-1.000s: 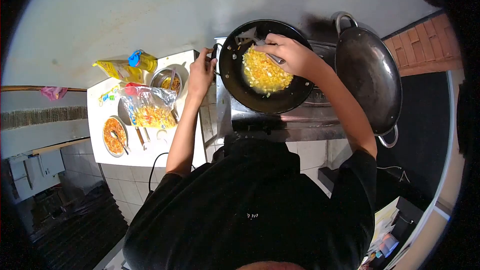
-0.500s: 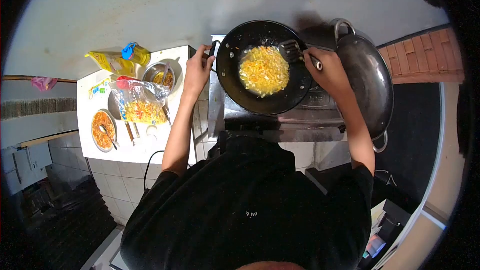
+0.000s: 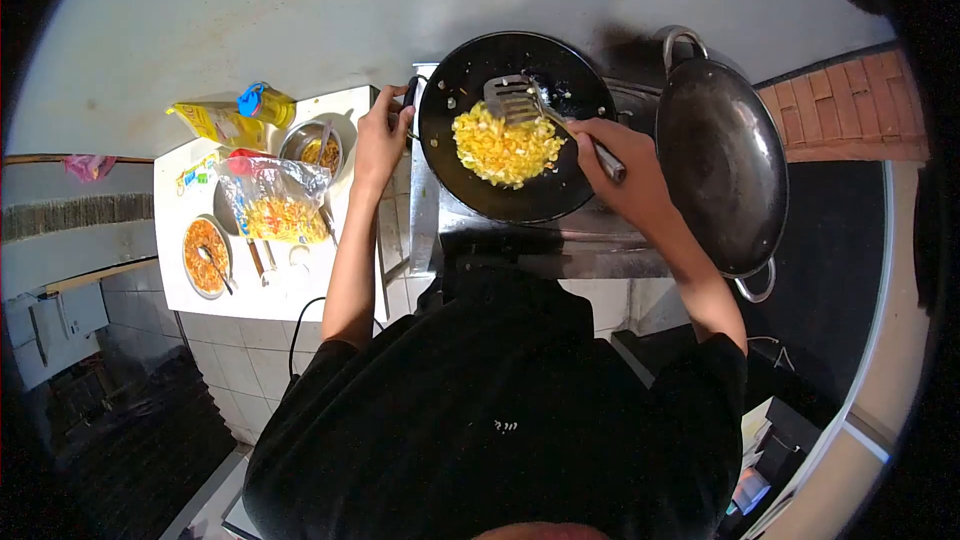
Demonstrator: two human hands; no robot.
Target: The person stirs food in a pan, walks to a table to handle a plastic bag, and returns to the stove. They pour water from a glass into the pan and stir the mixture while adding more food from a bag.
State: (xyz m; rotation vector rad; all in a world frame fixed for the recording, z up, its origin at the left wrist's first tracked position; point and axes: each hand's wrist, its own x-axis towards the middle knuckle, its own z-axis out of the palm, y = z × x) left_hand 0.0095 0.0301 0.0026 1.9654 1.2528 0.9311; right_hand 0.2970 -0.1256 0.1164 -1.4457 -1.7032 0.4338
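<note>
Both hands grip: my left hand (image 3: 380, 140) clasps the black pan (image 3: 440, 135) by its handle on the stove (image 3: 545, 240), my right hand (image 3: 625, 175) a spatula (image 3: 512, 98) on its yellow chopped food (image 3: 505, 150); dark wok (image 3: 720, 160) just beside.

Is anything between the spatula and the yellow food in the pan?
Nothing visible: the right hand holds the spatula with its blade at the far edge of the yellow food in the frying pan.
</note>
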